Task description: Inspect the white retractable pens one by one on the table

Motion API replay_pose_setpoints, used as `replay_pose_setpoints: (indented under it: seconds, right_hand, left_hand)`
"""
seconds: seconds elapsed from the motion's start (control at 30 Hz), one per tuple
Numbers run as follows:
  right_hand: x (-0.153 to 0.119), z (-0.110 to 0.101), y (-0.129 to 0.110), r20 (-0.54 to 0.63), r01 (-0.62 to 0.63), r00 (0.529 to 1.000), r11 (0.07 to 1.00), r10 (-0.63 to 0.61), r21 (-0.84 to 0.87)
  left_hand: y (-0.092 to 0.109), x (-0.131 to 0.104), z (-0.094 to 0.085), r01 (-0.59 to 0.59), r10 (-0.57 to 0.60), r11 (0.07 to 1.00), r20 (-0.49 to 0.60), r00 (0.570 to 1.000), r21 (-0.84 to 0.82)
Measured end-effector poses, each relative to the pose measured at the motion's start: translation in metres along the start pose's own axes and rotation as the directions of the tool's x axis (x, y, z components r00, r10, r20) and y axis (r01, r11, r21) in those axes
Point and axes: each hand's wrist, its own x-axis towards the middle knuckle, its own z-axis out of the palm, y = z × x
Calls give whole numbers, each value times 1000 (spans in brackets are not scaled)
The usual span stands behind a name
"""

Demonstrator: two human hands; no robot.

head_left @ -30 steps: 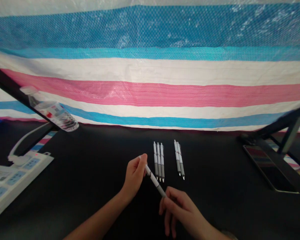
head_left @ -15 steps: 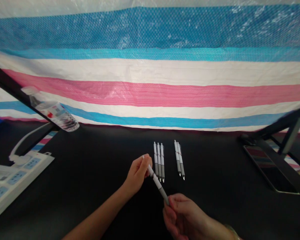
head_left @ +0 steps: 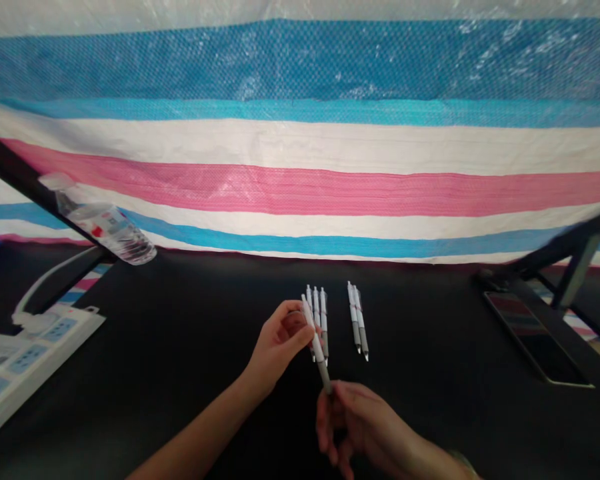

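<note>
Striped blue, white and pink woven-plastic sheet (head_left: 300, 193) behind a matte black tabletop (head_left: 190, 320). The left hand (head_left: 274, 347) pinches the white barrel, the right hand (head_left: 367, 417) the grey lower end, of a slim white-and-grey pen (head_left: 319, 348), slanted before three matching pens (head_left: 317, 308); two further pens (head_left: 360, 320) lie to their right.

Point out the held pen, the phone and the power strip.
Held pen (head_left: 319, 349), head view: white part of the barrel.
Phone (head_left: 537, 339), head view: middle of its dark screen.
Power strip (head_left: 28, 358), head view: a blue socket panel.
</note>
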Motion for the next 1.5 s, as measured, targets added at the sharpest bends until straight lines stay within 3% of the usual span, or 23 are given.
replay_pose_setpoints:
  seconds: [0.27,0.53,1.5]
  right_hand:
    - [-4,6,-9,43,43,998,999,-42,-28]
    - [-5,5,-10,95,38,995,999,-38,-1]
    - [-7,7,-14,85,34,996,999,-36,23]
  left_hand:
    - [6,4,-6,34,-34,996,-1,999,88]
    - [8,5,-3,75,-67,993,-90,994,93]
    - [6,8,-6,-38,46,998,-142,989,59]
